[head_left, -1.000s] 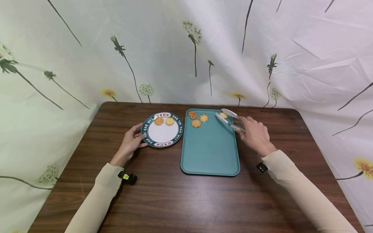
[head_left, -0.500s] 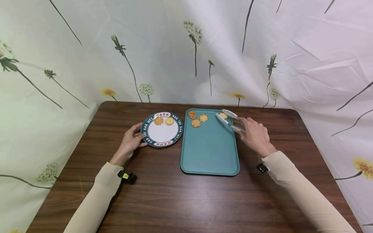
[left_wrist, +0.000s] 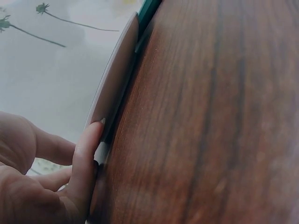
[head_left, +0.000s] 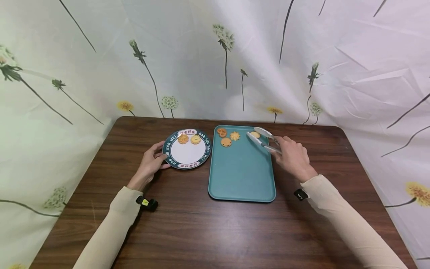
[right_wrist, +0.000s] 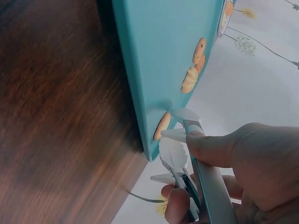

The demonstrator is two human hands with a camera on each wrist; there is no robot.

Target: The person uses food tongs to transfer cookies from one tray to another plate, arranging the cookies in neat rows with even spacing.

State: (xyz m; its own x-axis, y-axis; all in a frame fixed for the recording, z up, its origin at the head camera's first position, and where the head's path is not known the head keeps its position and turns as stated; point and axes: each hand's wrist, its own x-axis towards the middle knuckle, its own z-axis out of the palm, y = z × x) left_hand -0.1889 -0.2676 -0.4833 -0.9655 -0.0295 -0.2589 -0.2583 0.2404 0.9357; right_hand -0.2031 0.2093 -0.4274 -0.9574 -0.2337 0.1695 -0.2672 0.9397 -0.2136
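While the left hand pinches the left rim of the plate, the right hand curls round tongs, parted tips flanking a cookie far right on the tray.

Left arm stretched forward, left hand gripping, right arm angled inward, right hand with fingers curled

The table had a smooth wood-grain top with a soft sheen, and the tray looked like smooth, matt plastic. The plate was smooth and glossy. The tongs had metallic-looking handles and plastic-looking tips; the backdrop resembled creased, faintly shiny cloth.
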